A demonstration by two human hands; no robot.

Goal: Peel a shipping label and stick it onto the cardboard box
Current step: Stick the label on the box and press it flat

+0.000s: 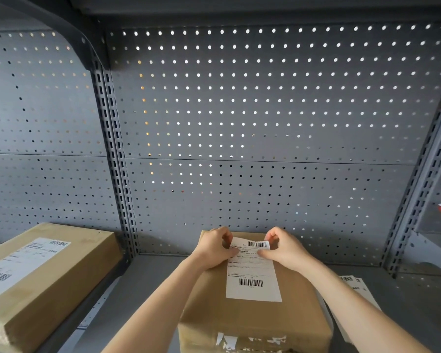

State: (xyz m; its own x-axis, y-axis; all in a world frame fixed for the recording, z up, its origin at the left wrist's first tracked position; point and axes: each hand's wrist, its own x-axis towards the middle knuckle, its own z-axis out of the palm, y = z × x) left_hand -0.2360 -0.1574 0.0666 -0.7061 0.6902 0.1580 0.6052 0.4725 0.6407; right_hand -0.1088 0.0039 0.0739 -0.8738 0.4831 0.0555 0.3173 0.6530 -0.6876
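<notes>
Head view, item 1: shipping label (pixel 253 273), white paper with barcodes at both ends. It is lying on top of the cardboard box (pixel 255 309), its near part flat against the board, its far edge looking slightly raised between the two hands. Judged very light, thin and floppy, prone to creasing and to grabbing wherever the adhesive side touches; best taken at the far corners, as is being done now, and pressed down from the near end outward.

Item 2: left hand (pixel 215 247), curled at the label's far left corner, thumb and fingertips pinching or pressing that edge; which of the two cannot be told.

Item 3: right hand (pixel 284 250), mirroring it at the far right corner, fingers bent, thumb lying on the label face.

Item 4: the box, brown, stiff, sitting on the grey shelf (pixel 148 281) directly ahead; torn white remnants are showing on its near face.

Item 5: second cardboard box (pixel 43 271), already labelled, standing well apart to the left.

Item 6: further label sheets (pixel 354 289), lying just beside the box on the right, partly hidden by the right forearm.

Item 7: pegboard back panel (pixel 265 110). Nothing is obstructing the label.
</notes>
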